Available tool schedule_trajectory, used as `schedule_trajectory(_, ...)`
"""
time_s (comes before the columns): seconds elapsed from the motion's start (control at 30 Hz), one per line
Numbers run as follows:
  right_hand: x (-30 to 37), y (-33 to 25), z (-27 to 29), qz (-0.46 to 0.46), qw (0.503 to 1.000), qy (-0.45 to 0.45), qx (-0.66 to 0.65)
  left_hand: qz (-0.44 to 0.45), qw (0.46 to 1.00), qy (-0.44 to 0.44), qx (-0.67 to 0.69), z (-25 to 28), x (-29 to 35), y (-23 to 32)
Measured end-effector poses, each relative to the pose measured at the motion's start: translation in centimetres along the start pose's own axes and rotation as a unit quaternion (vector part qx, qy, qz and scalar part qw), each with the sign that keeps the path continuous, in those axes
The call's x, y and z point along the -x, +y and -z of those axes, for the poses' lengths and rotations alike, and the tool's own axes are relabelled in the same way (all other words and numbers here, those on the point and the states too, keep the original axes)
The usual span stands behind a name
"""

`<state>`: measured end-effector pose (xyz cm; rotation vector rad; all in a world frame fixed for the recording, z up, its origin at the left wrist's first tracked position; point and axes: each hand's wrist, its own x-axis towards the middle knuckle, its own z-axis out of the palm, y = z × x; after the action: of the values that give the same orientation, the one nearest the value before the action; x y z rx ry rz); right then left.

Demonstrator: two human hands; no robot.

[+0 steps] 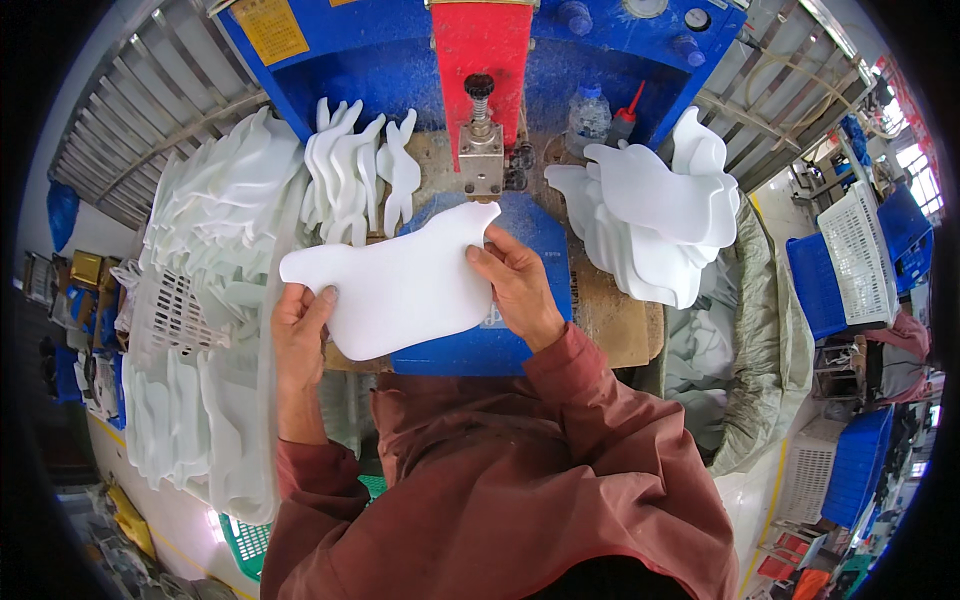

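Observation:
A white curved foam sheet (405, 280) is held up in front of the press, over the blue plate (545, 270) on the worktable. My left hand (303, 325) pinches its left edge between thumb and fingers. At its upper right edge, my right hand (518, 285) grips it the same way, thumb on the face. The sheet's top right corner lies just below the metal press head (482, 158), which hangs from a red column (481, 60). What the sheet covers on the table is hidden.
Similar white pieces stand in a pile (345, 170) behind on the left. Another stack (660, 205) lies at the right. A white crate (180, 300) full of pieces is at far left, and a sack (770, 340) holds more at right. A plastic bottle (588, 118) stands at the back.

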<state>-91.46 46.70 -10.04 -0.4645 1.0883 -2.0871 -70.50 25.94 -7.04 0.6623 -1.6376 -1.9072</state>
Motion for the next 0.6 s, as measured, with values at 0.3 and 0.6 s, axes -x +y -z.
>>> schedule_trajectory(0.3, -0.4, 0.0, 0.7, -0.012, 0.999, -0.001, 0.046, 0.032, 0.998, 0.033, -0.042, -0.6, -0.2, 0.3)
schedule_trajectory(0.6, -0.5, -0.7, 2.4, 0.028, 0.999, 0.027, 0.028, 0.052, 0.998, -0.035, -0.008, -2.9, -1.6, 0.7)
